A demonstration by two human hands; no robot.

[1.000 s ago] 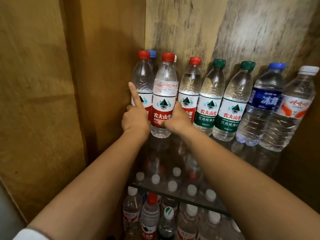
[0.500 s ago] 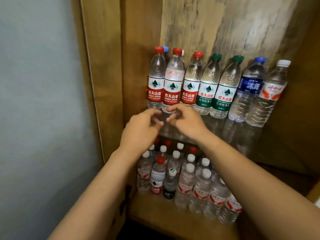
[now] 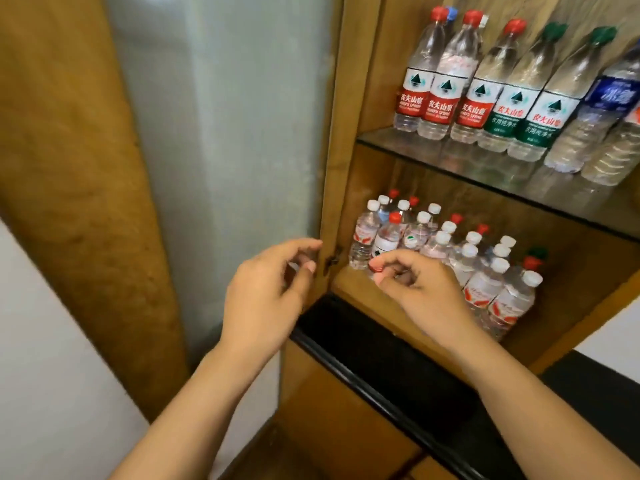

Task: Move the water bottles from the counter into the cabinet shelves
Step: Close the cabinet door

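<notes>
Nearest to us, our left hand [image 3: 268, 292] and right hand [image 3: 420, 294] hang in front of the cabinet, fingers loosely curled; neither grip holds anything. Just beyond them runs the black tabletop edge [image 3: 363, 344], and no bottle shows on the part of it we can see. To the left stands the open cabinet door [image 3: 221, 140] with its frosted pane. Behind our right hand, the lower shelf [image 3: 346, 284] carries a tight cluster of small bottles [image 3: 460, 258], mostly white-capped with a few red. Above and farther back, the glass shelf [image 3: 401, 142] bears a row of tall bottles [image 3: 491, 91] standing shoulder to shoulder: red caps, then green, then a blue label. We judge the loading well advanced, perhaps finished; whether bottles remain on the tabletop out of view, we cannot tell.
</notes>
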